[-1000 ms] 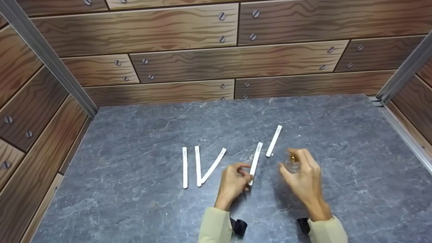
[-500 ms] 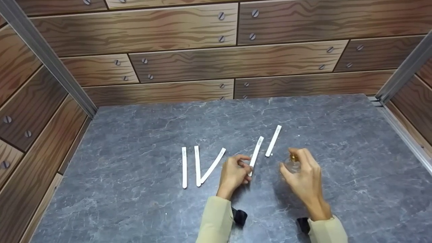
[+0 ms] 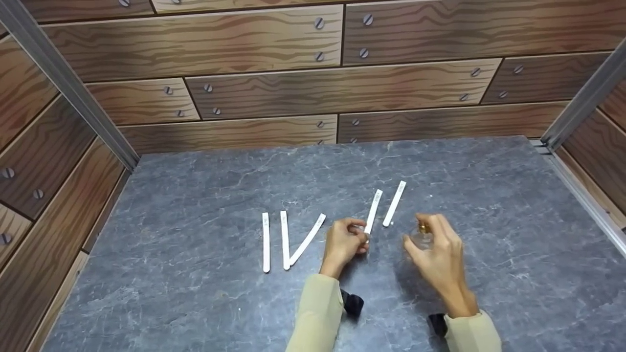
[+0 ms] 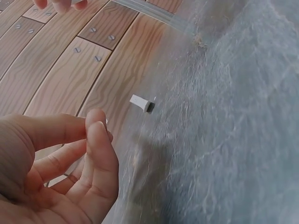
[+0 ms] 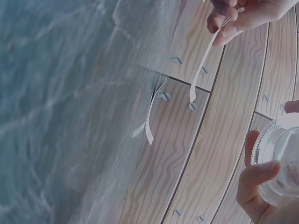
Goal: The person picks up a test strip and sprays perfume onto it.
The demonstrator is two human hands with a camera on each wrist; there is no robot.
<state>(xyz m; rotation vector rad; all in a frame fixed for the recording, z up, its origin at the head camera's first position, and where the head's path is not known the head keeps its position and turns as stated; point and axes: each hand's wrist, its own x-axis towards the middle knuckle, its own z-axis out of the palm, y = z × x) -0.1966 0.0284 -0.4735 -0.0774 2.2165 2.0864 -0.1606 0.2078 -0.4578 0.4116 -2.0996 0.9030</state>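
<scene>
My left hand (image 3: 345,242) pinches the lower end of a white paper test strip (image 3: 374,208) between thumb and fingers. In the right wrist view that strip (image 5: 200,70) hangs clear of the tabletop, bending slightly along its length. My right hand (image 3: 442,249) grips a small clear glass perfume bottle with a gold neck (image 3: 423,228). Its ribbed round glass base (image 5: 275,154) faces the right wrist camera; my fingers cover much of the rest. Between the hands and farther back, another white strip (image 3: 394,204) lies on the table, its far end curling up in the right wrist view.
To the left lie three more white strips: one straight (image 3: 266,242), and a second (image 3: 285,239) whose near end meets a slanted third (image 3: 307,239). Wood-patterned panels (image 3: 264,93) and metal corner posts (image 3: 73,83) bound the grey marbled table (image 3: 195,293).
My left hand has moved forward and slightly right, carrying its strip closer to the one lying at the back. My right hand with the bottle stays almost in place.
</scene>
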